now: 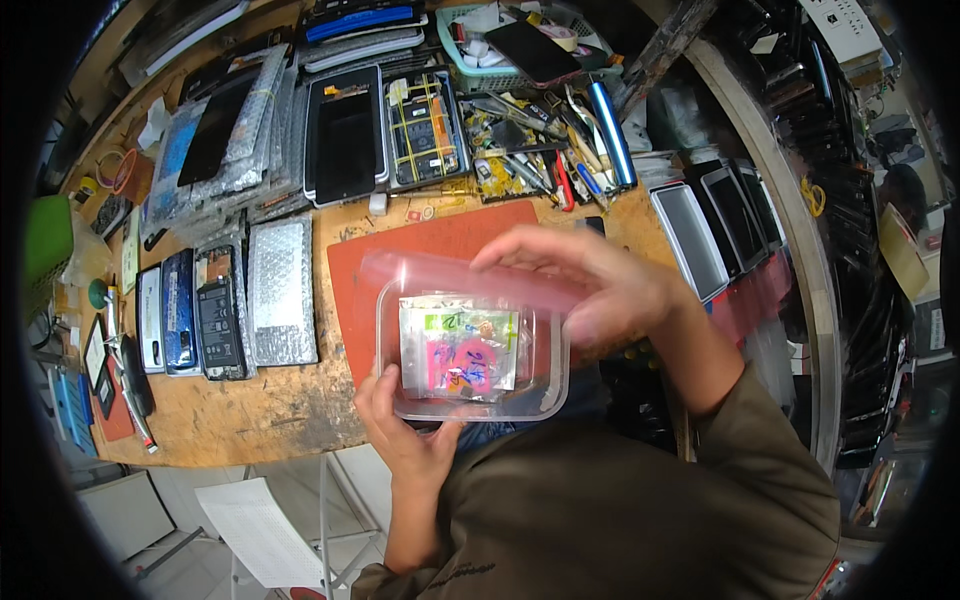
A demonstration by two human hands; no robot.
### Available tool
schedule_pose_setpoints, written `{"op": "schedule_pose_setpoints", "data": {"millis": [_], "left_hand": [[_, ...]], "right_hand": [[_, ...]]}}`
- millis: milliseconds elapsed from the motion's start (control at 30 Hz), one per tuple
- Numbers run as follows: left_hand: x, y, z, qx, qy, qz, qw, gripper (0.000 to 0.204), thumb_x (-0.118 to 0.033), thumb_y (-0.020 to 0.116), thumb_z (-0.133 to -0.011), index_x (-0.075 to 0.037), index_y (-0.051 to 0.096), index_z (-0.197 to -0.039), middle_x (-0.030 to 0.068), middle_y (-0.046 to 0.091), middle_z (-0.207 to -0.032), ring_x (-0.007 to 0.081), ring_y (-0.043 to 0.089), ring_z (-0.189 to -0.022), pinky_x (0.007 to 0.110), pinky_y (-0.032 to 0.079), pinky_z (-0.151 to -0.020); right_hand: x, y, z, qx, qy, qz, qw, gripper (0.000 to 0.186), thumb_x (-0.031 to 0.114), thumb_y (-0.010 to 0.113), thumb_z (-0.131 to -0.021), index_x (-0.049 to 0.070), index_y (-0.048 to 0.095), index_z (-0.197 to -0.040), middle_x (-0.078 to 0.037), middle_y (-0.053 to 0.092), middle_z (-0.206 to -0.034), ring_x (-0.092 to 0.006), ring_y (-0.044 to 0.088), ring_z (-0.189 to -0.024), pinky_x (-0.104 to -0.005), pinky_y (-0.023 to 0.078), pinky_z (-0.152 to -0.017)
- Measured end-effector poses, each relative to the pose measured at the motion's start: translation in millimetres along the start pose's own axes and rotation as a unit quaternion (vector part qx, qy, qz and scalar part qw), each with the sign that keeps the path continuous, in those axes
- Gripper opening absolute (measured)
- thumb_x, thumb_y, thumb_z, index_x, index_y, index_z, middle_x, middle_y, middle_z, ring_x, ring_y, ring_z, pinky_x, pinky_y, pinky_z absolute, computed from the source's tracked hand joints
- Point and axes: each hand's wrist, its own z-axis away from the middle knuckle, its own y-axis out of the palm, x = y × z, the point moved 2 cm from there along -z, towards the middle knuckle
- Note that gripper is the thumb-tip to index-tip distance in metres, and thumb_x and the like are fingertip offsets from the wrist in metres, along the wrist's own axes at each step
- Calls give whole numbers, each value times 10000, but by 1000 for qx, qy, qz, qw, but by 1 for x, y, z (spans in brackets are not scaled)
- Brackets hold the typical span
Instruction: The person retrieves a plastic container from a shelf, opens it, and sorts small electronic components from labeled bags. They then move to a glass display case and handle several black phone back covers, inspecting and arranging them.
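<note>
A clear plastic container (383, 335) holds small silver bags (455, 335) with coloured labels and handwriting, over an orange-red mat (350, 315). My left hand (405, 430) grips the container's lower left corner, fingers along the side and thumb underneath at the front edge. My right hand (600, 280) holds a translucent pinkish lid (420, 268), blurred by motion and tilted above the container's back edge.
The wooden bench (220, 420) carries phones (215, 310), bubble-wrap stacks (235, 130), an open phone (420, 125), piled tools (530, 150) and a turquoise basket (470, 70). More phone boxes (688, 240) stand at the right. A white chair (250, 520) is below the bench.
</note>
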Motion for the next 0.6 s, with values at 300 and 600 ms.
{"op": "schedule_pose_setpoints", "data": {"millis": [300, 600], "left_hand": [[0, -4, -8, 0, 41, -17, 999, 936, -389, 953, -750, -47, 434, -1449, 282, 495, -1431, 452, 546, -1280, 525, 465, -1058], [-1, -1, -7, -17, 32, 12, 999, 739, -392, 959, -757, -77, 465, -1208, 267, 478, -1452, 416, 522, -1322, 501, 439, -1086]], "right_hand": [[-8, -64, 15, -388, 46, 610, 689, 834, 499, 870, -697, 9, 662, -1340, -291, 601, -1343, -395, 565, -1312, -445, 451, -1134], [-16, 47, -1, -82, -236, 536, 807, 350, 130, 748, -851, -43, 676, -1147, -156, 692, -1012, -310, 658, -960, -394, 536, -879]]}}
